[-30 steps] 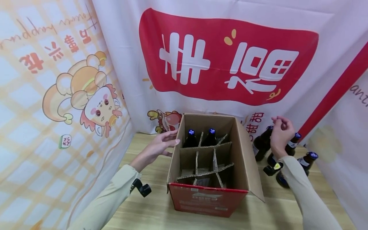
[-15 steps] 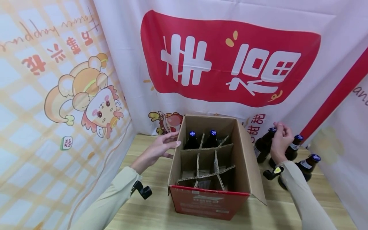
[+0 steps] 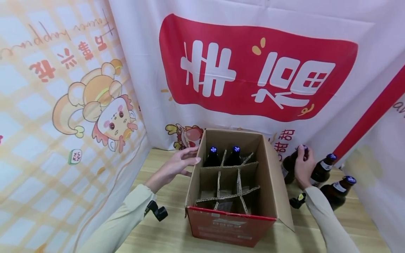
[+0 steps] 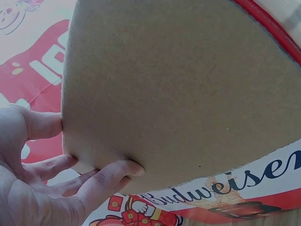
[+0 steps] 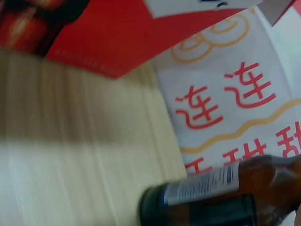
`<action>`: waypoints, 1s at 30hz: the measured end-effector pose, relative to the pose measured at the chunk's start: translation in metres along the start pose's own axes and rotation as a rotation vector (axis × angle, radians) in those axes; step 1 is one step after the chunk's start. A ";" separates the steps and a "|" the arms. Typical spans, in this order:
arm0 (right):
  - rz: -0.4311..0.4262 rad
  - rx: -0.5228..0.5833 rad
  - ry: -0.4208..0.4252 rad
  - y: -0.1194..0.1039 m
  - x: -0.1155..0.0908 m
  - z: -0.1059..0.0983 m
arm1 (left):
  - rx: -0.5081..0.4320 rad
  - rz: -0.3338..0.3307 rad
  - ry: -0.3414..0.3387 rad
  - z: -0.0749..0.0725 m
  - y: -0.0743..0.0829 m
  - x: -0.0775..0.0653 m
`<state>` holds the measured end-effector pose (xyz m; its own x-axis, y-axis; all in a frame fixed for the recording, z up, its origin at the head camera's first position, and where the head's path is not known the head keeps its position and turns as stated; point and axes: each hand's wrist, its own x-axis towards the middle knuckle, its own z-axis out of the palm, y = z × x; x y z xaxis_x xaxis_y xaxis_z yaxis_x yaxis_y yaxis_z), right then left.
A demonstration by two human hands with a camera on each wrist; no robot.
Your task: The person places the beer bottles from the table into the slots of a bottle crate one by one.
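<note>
A tall red cardboard box (image 3: 231, 228) with an open top and cardboard dividers (image 3: 229, 168) stands in the middle of the head view. Two dark bottles with blue caps, the left bottle (image 3: 212, 159) and the right bottle (image 3: 235, 158), sit upright in its far cells. My left hand (image 3: 178, 164) has its fingers extended against the box's left side; in the left wrist view fingertips touch a brown cardboard flap (image 4: 164, 94). To the right of the box, my right hand (image 3: 305, 170) grips a brown beer bottle (image 3: 288, 167) by its neck. The bottle's labelled body (image 5: 202, 188) shows in the right wrist view.
Two more brown bottles, a nearer bottle (image 3: 336, 193) and a farther bottle (image 3: 323, 170), stand right of the right hand. The box's right flap (image 3: 281, 189) sticks outward beside that hand. A printed cloth (image 3: 259, 70) hangs behind the wooden table (image 3: 158, 232).
My right hand has lowered from above the bottles, and its fingers now close about one bottle's neck. The left hand stays at the box's side. The head view has shifted slightly.
</note>
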<state>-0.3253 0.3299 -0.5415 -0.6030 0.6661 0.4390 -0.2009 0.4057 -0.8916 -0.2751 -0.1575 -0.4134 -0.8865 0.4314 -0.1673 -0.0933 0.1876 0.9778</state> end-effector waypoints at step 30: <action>-0.033 0.050 -0.179 0.000 -0.009 -0.019 | -0.022 -0.010 0.005 0.000 0.002 0.000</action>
<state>-0.3052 0.3356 -0.5434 -0.7226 0.5289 0.4451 -0.2585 0.3904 -0.8836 -0.2751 -0.1576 -0.4113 -0.8876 0.4255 -0.1762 -0.1119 0.1720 0.9787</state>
